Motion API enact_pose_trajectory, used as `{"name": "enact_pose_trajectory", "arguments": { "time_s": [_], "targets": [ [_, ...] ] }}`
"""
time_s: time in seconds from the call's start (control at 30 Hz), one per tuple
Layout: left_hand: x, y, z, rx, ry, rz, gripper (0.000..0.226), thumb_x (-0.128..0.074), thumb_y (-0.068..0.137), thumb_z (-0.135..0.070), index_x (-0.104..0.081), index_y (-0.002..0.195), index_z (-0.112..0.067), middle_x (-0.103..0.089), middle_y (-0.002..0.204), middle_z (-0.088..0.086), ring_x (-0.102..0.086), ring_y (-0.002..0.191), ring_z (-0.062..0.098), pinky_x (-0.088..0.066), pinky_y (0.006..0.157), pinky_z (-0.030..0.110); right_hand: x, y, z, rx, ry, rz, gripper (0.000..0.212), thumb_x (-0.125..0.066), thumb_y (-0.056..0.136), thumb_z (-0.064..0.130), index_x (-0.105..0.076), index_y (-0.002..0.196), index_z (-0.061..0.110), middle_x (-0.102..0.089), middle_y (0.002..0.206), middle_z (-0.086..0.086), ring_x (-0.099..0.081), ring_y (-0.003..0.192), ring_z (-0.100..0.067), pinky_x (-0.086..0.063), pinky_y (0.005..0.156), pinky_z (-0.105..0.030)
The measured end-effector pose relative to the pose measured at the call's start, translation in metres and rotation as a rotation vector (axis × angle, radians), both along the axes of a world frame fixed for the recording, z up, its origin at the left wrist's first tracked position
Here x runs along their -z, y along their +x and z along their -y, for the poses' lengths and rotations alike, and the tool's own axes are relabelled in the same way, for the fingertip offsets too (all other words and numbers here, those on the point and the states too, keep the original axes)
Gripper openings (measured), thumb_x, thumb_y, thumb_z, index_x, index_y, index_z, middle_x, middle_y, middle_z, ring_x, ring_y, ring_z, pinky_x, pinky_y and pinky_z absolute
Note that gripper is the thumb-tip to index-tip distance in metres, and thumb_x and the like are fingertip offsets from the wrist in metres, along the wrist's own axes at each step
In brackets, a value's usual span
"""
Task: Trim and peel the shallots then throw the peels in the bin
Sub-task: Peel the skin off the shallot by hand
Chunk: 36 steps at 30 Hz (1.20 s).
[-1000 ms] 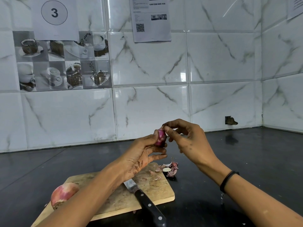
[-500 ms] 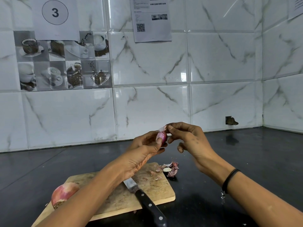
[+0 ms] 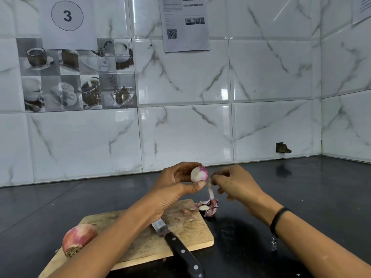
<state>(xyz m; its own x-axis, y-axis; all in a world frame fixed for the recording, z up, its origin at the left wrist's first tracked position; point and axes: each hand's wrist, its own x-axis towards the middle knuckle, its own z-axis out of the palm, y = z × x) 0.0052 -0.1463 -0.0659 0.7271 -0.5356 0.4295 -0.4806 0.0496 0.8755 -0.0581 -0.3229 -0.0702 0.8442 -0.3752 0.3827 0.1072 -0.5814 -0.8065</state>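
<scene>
We see the left hand (image 3: 174,185) raised above the black countertop (image 3: 301,197), its fingers and thumb curled round a half-peeled shallot (image 3: 198,173). The shallot sits at the fingertips, its pale, purple-tinged flesh facing us. Just beside it, the right hand (image 3: 236,186) is blurred, yet we can make out its fingertips pinched on the top of a thin strip of peel (image 3: 210,191) that dangles below the shallot. Under that strip a pile of peels (image 3: 208,207) lies at the far right corner of the wooden cutting board (image 3: 190,235), partly on the countertop. A black-handled knife (image 3: 176,243) lies on the board, and an unpeeled shallot (image 3: 79,238) rests at its left end, well apart from both hands.
</scene>
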Motion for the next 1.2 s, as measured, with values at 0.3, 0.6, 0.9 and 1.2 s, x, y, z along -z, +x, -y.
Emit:
{"name": "enact_pose_trajectory", "arguments": {
  "time_s": [0.3,0.6,0.9,1.2],
  "targets": [
    [0.002,0.007,0.000,-0.131,0.003,0.108,0.038,-0.087,0.074,-0.008,-0.073,0.102,-0.029,-0.077,0.094,-0.012,-0.070,0.092,-0.001,-0.052,0.076,0.011,-0.006,0.000,-0.008,-0.128,-0.203,0.205,0.029,-0.053,0.101,0.043,-0.075,0.100,0.024,-0.075,0.086,0.006,-0.070,0.076,-0.001,-0.052,0.065,-0.019],
    [0.002,0.001,0.001,-0.091,0.046,0.129,0.030,-0.085,0.077,-0.012,-0.073,0.095,-0.033,-0.077,0.089,-0.015,-0.071,0.086,-0.003,-0.051,0.071,0.008,-0.001,0.007,-0.004,-0.148,-0.508,0.295,0.022,-0.052,0.103,0.023,-0.072,0.106,0.013,-0.074,0.082,0.000,-0.068,0.073,-0.013,-0.056,0.072,-0.039],
    [0.002,0.002,0.001,-0.076,0.067,0.140,0.031,-0.085,0.077,-0.008,-0.074,0.095,-0.031,-0.077,0.084,-0.017,-0.070,0.082,-0.006,-0.050,0.069,0.008,-0.001,0.006,0.002,-0.206,-0.592,0.292,0.027,-0.049,0.102,0.029,-0.072,0.103,0.015,-0.072,0.079,-0.004,-0.063,0.070,-0.019,-0.050,0.068,-0.043],
    [0.006,0.002,0.000,-0.077,0.150,0.226,0.040,-0.085,0.075,-0.005,-0.072,0.088,-0.040,-0.077,0.087,-0.020,-0.070,0.086,-0.004,-0.053,0.077,0.012,-0.004,0.004,-0.002,-0.262,-0.820,0.246,0.035,-0.055,0.095,0.023,-0.065,0.129,0.022,-0.075,0.105,0.000,-0.059,0.082,-0.007,-0.044,0.070,-0.012]
  ]
}}
